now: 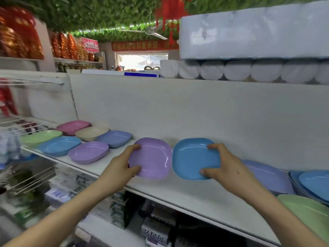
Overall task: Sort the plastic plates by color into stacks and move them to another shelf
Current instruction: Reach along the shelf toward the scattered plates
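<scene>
**Two plates gripped over a white shop shelf**

The left hand point(122, 164) is pinching a purple plate point(153, 157) by its left rim, fingers closed on it. The right hand point(224, 166) is clamping a blue plate point(192, 157) by its right rim. Both plates are sitting side by side over the white shelf point(178, 191). Further left, six more plates point(85, 139) are lying in two rows. Beyond, white paper rolls point(236, 69) are lining the top, and leafy green garlands point(99, 13) are covering the ceiling.
</scene>
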Demonstrator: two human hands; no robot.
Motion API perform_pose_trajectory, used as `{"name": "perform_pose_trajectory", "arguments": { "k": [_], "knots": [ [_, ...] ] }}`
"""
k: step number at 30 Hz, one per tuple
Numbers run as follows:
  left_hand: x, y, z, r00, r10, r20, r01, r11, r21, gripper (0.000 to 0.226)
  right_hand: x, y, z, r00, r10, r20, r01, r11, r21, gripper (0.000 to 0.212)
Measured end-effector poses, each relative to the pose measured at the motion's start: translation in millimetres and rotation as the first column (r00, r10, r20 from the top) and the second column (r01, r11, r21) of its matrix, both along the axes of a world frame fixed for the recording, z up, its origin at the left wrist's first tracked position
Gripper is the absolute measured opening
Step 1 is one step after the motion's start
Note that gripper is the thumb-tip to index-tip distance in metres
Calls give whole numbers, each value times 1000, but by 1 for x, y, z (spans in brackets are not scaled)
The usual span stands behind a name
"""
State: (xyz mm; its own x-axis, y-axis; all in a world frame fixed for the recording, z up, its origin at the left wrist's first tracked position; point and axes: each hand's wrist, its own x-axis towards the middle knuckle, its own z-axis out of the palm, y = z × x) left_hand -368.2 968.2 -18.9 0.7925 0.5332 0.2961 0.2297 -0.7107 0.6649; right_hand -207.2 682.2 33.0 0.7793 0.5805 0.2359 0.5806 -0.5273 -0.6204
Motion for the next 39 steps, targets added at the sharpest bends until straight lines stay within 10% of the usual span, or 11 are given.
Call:
{"name": "perform_pose_trajectory", "arguments": {
  "k": [15,39],
  "knots": [
    [-240,241,22,981,189,39,-192,977,92,55,-154,260,-13,980,190,-59,-188,982,31,69],
    [-171,417,24,990,106,97,-110,993,35,51,-111,425,-8,989,147,-5,-146,987,74,70]
  ]
}}
